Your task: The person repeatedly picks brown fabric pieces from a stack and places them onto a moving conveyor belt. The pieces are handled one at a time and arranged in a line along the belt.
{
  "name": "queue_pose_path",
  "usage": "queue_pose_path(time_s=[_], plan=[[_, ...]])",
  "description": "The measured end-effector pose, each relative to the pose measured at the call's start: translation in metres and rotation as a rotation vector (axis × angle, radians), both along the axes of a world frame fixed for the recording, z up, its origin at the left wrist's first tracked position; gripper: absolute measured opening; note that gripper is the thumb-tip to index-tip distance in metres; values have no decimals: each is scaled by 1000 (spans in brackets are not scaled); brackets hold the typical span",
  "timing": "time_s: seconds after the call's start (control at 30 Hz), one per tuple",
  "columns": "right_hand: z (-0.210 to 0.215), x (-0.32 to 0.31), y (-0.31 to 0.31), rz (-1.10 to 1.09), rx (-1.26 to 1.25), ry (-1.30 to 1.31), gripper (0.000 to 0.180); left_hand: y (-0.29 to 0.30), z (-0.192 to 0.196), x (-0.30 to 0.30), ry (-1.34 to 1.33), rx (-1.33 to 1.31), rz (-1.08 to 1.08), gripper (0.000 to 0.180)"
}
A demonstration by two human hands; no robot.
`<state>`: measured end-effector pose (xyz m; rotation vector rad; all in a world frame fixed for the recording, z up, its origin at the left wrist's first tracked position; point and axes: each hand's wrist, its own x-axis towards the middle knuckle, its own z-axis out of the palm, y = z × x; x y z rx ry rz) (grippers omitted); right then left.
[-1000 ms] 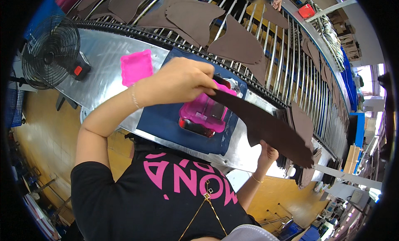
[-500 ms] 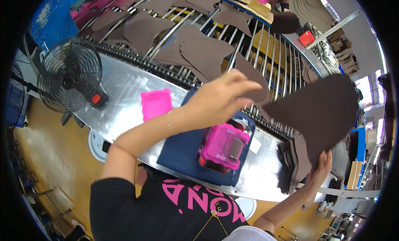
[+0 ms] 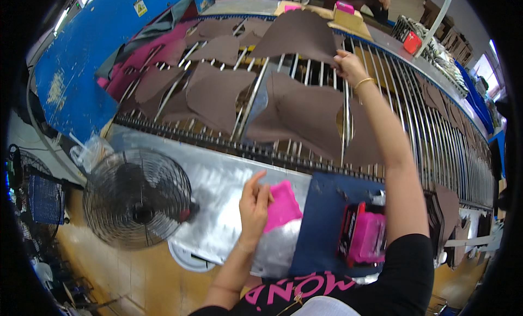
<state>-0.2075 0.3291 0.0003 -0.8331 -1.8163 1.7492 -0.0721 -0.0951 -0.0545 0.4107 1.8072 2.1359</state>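
Note:
A large dark brown, rounded flat sheet piece (image 3: 299, 35) hangs over the far side of the rod conveyor (image 3: 351, 117). My right hand (image 3: 348, 66) pinches it at its lower right corner. Closer to me, my left hand (image 3: 254, 207) is at the left edge of a bright pink, wavy-edged tray (image 3: 284, 206) on the metal table (image 3: 218, 179). Its index finger points out and the others are partly bent, with nothing visible in them; whether it touches the tray I cannot tell. Several similar brown pieces (image 3: 313, 111) lie across the rods.
On the table's left stands a black wire fan (image 3: 139, 199). A second pink wavy-edged container (image 3: 368, 237) sits in a red and black holder on a dark blue mat (image 3: 321, 223). Stacked brown pieces (image 3: 447, 207) are at the right. A co-worker's hand (image 3: 384, 0) shows beyond the conveyor.
My right hand has carried the brown piece from beside the right-hand stack out over the conveyor. My left hand has gone from above the mat to the pink tray. The view has swung left.

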Motion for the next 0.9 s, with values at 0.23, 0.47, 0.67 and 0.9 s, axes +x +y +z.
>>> queue_pose_path(time_s=[0.23,0.47,0.67,0.9], plan=[[-87,-103,56,-127,35,-106,28,-4,-5,-4,-111,46,-115,26],[-128,-141,59,-172,116,-290,37,-7,-7,-6,-243,68,-100,28],[-168,-135,99,-254,584,-428,31,-2,-8,-9,-218,24,-67,28],[-42,-49,32,143,542,-356,42,3,-15,-9,-157,29,58,26]])
